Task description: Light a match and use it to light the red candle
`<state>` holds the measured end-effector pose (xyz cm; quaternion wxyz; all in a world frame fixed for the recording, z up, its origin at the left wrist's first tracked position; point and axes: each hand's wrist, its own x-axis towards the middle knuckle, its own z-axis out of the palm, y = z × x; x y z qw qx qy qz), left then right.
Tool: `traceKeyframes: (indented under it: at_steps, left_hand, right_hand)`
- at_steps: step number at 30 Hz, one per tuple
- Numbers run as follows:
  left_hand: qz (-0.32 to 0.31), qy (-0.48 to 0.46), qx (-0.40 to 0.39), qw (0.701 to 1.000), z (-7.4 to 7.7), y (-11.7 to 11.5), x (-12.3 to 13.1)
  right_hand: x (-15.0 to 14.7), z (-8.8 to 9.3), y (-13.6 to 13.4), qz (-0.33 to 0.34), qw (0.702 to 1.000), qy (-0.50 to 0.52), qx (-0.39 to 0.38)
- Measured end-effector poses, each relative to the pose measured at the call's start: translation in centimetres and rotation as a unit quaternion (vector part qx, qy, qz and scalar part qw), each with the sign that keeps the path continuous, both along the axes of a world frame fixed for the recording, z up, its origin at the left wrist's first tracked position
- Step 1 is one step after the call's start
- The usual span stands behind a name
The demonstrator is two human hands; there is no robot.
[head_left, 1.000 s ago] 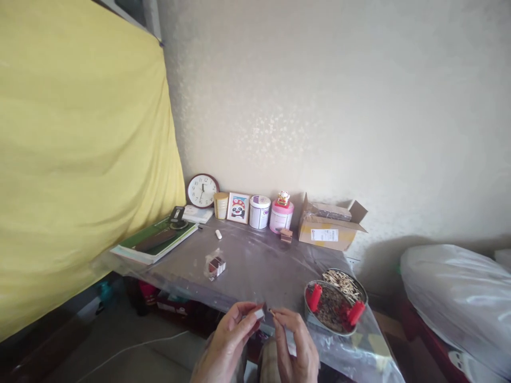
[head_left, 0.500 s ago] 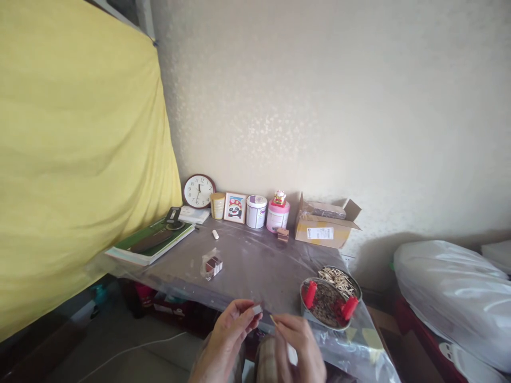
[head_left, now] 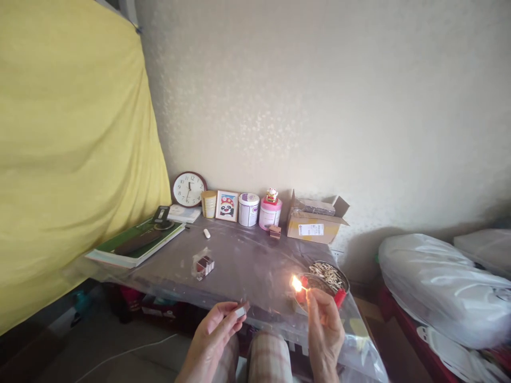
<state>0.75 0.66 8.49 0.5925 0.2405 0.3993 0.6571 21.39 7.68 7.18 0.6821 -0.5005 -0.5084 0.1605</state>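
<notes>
Between the thumb and fingers of my left hand (head_left: pixel 217 327) is a small matchbox (head_left: pixel 240 311), held just off the table's front edge. My right hand (head_left: pixel 325 322) pinches a burning match (head_left: pixel 306 289), its bright flame (head_left: pixel 296 283) pointing left. Behind that hand sits a round tin of dark grit (head_left: pixel 300 304) with two red candles; the right red candle (head_left: pixel 339 298) shows, while the left one is partly covered by the match and flame. A second round tin (head_left: pixel 348 287) holding many used matchsticks (head_left: pixel 328 275) stands just behind it.
On the plastic-covered table (head_left: pixel 239 266) lies a wrapped matchbox pack (head_left: pixel 205 267). A green book (head_left: pixel 138 243) is at the left. Along the wall stand a clock (head_left: pixel 189 189), a panda picture (head_left: pixel 227 206), tins (head_left: pixel 248 209) and an open carton (head_left: pixel 315 226). White plastic bags (head_left: pixel 435 287) sit right.
The match in my right hand is now alight. That hand has risen and moved right, towards the tins. My left hand still holds the matchbox; the view has turned slightly right.
</notes>
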Motion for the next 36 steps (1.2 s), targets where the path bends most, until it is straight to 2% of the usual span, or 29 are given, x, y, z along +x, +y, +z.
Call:
traceKeyframes:
  at_steps: [4,10,15,25,36]
  left_hand:
    - [0.003,0.002,-0.008,1.0,-0.7,0.0,-0.7]
    - [-0.001,0.015,-0.008,1.0,-1.5,-0.2,-1.4]
    - [-0.003,0.023,-0.016,1.0,-1.9,-0.2,-1.7]
    - [-0.001,0.029,-0.027,0.999,-1.6,-0.3,-1.7]
    - [-0.001,0.015,-0.041,0.999,-1.6,0.1,-1.8]
  right_hand:
    - [1.4,-0.2,0.6,-0.001,0.994,0.11,-0.016]
    - [2.5,-0.1,1.0,-0.014,0.982,0.187,-0.021]
    - [2.4,0.1,1.2,-0.009,0.979,0.202,-0.022]
    - [2.5,-0.4,1.7,0.035,0.968,0.247,-0.038]
    - [2.5,-0.8,2.7,0.042,0.97,0.232,-0.054]
